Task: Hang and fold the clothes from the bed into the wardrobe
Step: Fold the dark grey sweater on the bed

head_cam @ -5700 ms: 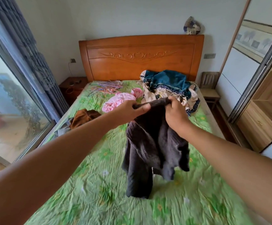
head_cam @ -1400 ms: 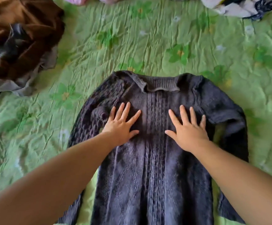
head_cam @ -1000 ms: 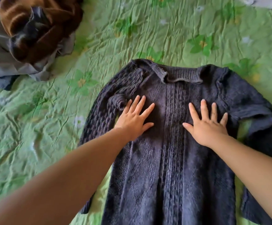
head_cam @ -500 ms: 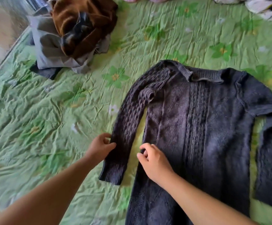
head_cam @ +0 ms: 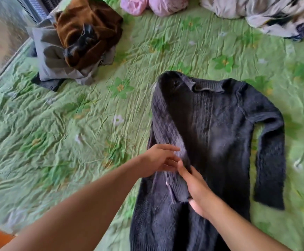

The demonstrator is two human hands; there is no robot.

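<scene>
Sleeve (head_cam: 165,127) now folded across sweater (head_cam: 220,133). R hand (head_cam: 198,189) pinches cuff; L hand (head_cam: 156,160) loose, touching sleeve beside it. Risk: springy knit may unfold on release.

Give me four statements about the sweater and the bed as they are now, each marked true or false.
1. The dark sweater lies on the green bedspread. True.
2. Both sleeves are folded across its body. False: only one sleeve is folded in; the other sleeve lies out at the side.
3. The left hand and right hand both touch the folded sleeve. True.
4. The brown garment lies on the sweater. False: it sits on a grey garment, apart from the sweater.
</scene>
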